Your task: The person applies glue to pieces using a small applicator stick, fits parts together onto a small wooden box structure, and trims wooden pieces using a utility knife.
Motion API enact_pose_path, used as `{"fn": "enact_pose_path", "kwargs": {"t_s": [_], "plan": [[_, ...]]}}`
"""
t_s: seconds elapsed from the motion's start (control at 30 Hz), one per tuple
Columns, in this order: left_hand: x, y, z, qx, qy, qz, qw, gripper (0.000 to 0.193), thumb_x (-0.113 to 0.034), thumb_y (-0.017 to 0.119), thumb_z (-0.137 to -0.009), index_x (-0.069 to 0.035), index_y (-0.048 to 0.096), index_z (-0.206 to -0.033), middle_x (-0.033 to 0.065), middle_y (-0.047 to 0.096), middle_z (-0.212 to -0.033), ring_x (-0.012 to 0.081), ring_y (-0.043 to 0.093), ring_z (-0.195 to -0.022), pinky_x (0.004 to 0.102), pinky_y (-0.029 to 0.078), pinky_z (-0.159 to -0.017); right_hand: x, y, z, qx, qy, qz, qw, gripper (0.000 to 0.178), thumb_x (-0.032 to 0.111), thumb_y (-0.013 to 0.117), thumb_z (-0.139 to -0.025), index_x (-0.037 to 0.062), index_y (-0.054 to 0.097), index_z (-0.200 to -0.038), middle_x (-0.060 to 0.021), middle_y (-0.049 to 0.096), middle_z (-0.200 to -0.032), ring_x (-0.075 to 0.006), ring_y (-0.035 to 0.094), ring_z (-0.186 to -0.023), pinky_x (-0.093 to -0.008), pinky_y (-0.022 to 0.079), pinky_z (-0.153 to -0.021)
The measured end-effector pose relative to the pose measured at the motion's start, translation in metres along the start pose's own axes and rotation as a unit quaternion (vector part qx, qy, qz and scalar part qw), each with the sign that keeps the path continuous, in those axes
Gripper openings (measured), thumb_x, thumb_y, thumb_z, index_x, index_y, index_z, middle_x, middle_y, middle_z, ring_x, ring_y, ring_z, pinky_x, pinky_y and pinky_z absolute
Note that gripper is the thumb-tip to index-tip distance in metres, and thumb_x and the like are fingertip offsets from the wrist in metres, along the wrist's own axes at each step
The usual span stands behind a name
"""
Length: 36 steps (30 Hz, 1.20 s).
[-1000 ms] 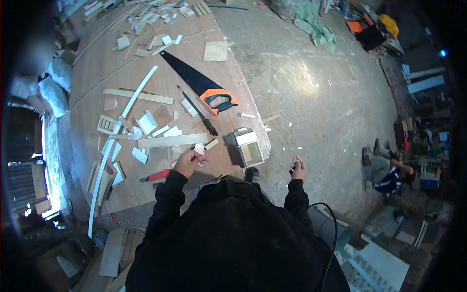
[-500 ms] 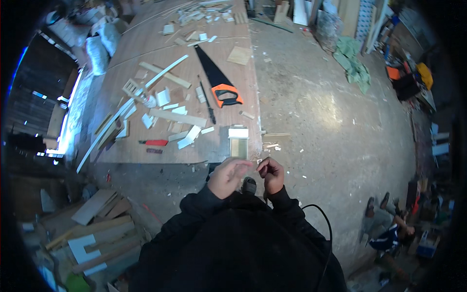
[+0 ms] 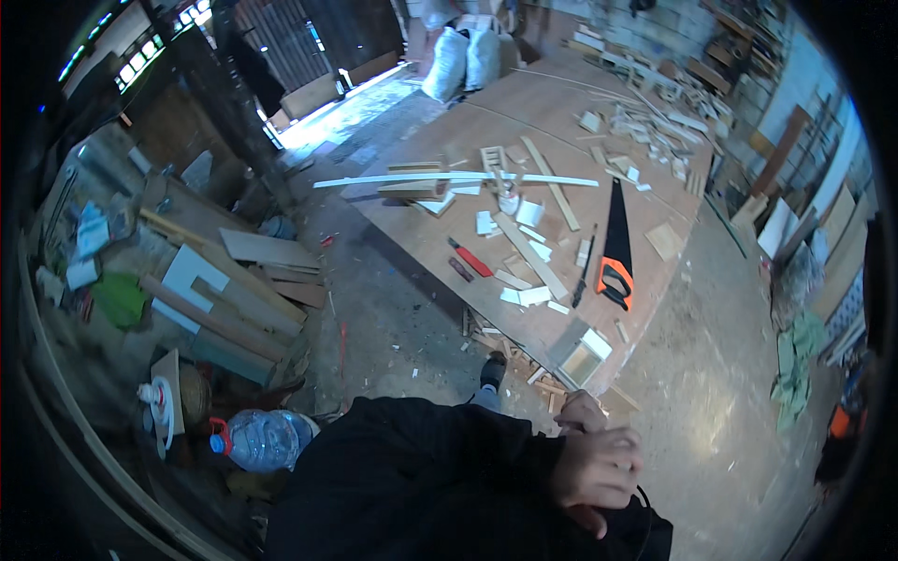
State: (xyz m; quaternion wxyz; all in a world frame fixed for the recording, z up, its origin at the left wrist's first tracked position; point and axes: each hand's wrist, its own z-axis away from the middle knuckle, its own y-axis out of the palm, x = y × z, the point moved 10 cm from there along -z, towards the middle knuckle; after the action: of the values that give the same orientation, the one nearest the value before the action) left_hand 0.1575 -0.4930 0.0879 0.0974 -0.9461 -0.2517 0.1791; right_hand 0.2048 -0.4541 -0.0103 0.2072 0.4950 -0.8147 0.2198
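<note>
Scrap-strewn plywood sheet [image 3: 599, 112] carries a saw [image 3: 615, 245] and offcuts, while nearby both hands [image 3: 594, 458] meet, fingers [image 3: 613, 465] curled together; whether they hold anything I cannot tell.

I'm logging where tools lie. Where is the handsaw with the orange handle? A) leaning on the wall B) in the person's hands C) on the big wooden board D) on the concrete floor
C: the handsaw lies flat on the board among wood offcuts, apart from the hands.

Dusty concrete floor [image 3: 711, 393], daylight through what seems a doorway [image 3: 318, 93].
</note>
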Motion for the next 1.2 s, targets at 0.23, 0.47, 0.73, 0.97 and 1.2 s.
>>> {"fn": "enact_pose_path", "kwargs": {"t_s": [0.23,0.47,0.73,0.97,1.2], "plan": [[-0.016,-0.002,0.008,0.036,0.055,-0.009,0.998,0.046,-0.045,0.05,-0.093,-0.008,0.048,-0.065,0.0053,0.047,-0.07,0.0242,0.049,-0.07,0.0412,0.039,-0.072,0.013,0.016,-0.029,-0.01,-0.154,-0.052,0.987,0.019,0.019,0.061,-0.063,0.0043,0.049,-0.061,-0.0033,0.044,-0.05,-0.0183,0.043,-0.044,-0.0302,0.033,-0.047],[0.086,-0.126,0.057,-0.084,-0.311,-0.152,0.934,0.059,-0.052,0.028,-0.1,-0.006,0.063,-0.09,0.0117,0.066,-0.096,0.0286,0.058,-0.099,0.0396,0.04,-0.094,-0.033,0.039,-0.029,-0.002,0.208,-0.08,0.975,0.059,0.037,0.061,-0.085,-0.0062,0.046,-0.123,-0.0225,0.051,-0.107,-0.0266,0.055,-0.095,-0.037,0.044,-0.077],[0.103,-0.128,0.117,-0.221,-0.443,0.069,0.866,0.085,-0.065,0.005,-0.095,0.0,0.06,-0.094,0.016,0.064,-0.103,0.0281,0.059,-0.1,0.0407,0.041,-0.096,-0.015,0.116,0.016,0.374,0.332,-0.304,0.811,0.1,0.07,0.049,-0.086,-0.0136,0.029,-0.138,-0.0292,0.034,-0.142,-0.0312,0.037,-0.133,-0.0387,0.03,-0.109],[0.1,-0.106,0.081,-0.077,-0.409,0.073,0.906,0.083,-0.062,0.002,-0.095,-0.001,0.058,-0.092,0.0166,0.064,-0.095,0.0276,0.059,-0.091,0.0404,0.041,-0.094,0.004,0.12,0.027,0.611,0.355,-0.251,0.662,0.09,0.063,0.053,-0.089,-0.0208,0.039,-0.12,-0.0348,0.048,-0.125,-0.038,0.046,-0.124,-0.0383,0.038,-0.103],[0.127,-0.161,0.131,-0.371,-0.487,0.067,0.788,0.075,-0.062,0.019,-0.098,0.002,0.049,-0.123,0.0208,0.054,-0.128,0.0278,0.046,-0.125,0.0408,0.028,-0.108,-0.045,0.057,-0.017,0.22,0.369,-0.201,0.881,0.112,0.061,0.056,-0.087,0.0009,-0.014,-0.149,-0.0235,-0.004,-0.157,-0.0339,0.007,-0.146,-0.0414,0.02,-0.114]]}}
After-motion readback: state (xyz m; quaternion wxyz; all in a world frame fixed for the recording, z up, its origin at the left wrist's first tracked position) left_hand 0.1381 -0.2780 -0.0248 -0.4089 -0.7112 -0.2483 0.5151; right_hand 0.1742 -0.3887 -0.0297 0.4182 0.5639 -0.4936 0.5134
